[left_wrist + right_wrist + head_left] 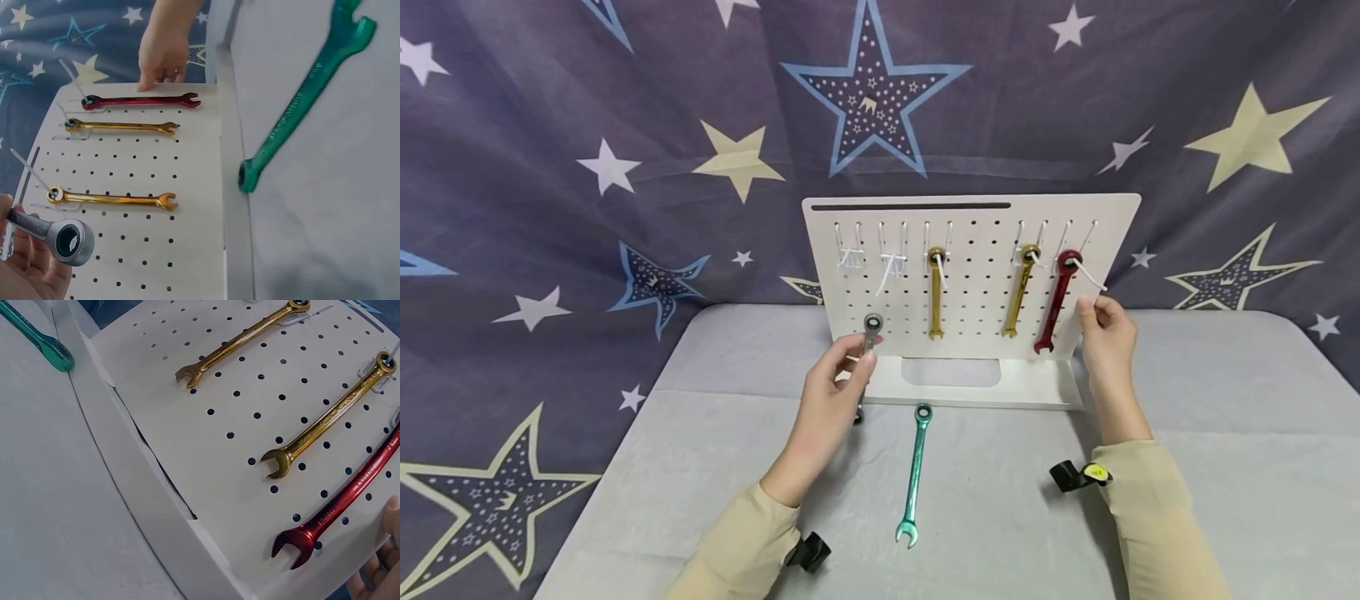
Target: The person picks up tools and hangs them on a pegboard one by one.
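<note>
My left hand [831, 396] pinches a silver-grey ratcheting combination wrench [873, 322] in front of the board's lower left. In the left wrist view its ring end [74, 242] shows large. At the right edge of the white pegboard [880, 208], my right hand [1107, 342] grips the board, thumb in front and fingers behind. A red wrench [1056, 304] hangs from a hook close by that hand. Two gold wrenches, one in the middle [936, 296] and one further right [1019, 296], hang on other hooks. A green wrench [914, 475] lies on the table before the board.
Two white wire hooks, the outer left [850, 257] and its neighbour [891, 265], jut from the board without wrenches. The board's base ledge [1037, 387] rests on the grey-covered table [1000, 517]. A star-patterned curtain [700, 83] hangs behind.
</note>
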`<state>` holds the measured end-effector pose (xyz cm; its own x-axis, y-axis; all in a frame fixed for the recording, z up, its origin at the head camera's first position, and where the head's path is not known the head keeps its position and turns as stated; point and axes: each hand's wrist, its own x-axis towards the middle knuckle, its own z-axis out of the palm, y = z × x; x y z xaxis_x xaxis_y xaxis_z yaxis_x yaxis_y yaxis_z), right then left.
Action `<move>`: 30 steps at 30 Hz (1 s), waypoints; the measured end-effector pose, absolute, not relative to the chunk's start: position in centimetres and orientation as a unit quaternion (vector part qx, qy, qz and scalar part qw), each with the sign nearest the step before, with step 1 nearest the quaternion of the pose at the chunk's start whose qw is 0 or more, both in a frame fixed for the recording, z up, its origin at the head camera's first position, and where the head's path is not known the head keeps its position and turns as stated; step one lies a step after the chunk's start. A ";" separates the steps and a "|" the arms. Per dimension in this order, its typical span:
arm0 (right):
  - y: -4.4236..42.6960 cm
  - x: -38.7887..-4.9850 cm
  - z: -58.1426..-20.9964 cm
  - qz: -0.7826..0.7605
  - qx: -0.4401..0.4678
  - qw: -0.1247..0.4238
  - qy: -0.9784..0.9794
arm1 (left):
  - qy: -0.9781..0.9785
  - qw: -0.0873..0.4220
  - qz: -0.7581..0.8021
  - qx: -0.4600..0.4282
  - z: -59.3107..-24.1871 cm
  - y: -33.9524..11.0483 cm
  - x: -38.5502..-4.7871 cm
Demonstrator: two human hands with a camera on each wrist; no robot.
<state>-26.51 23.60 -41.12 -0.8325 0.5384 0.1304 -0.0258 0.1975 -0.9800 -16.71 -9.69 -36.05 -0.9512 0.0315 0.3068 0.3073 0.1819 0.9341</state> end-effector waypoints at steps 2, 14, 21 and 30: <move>23.6 -26.5 -41.1 0.610 -0.175 0.234 -0.737 | -0.757 0.116 -0.633 -0.117 -35.8 -9.5 -17.0; 23.4 -26.6 -41.2 0.615 -0.165 0.245 -0.731 | -0.754 0.154 -0.626 -0.126 -35.3 -8.4 -18.3; 23.5 -26.5 -41.2 0.605 -0.168 0.240 -0.741 | -0.751 0.171 -0.628 -0.114 -35.5 -8.2 -19.0; 23.5 -26.4 -41.2 0.608 -0.165 0.243 -0.737 | -0.751 0.168 -0.629 -0.107 -36.0 -8.3 -20.0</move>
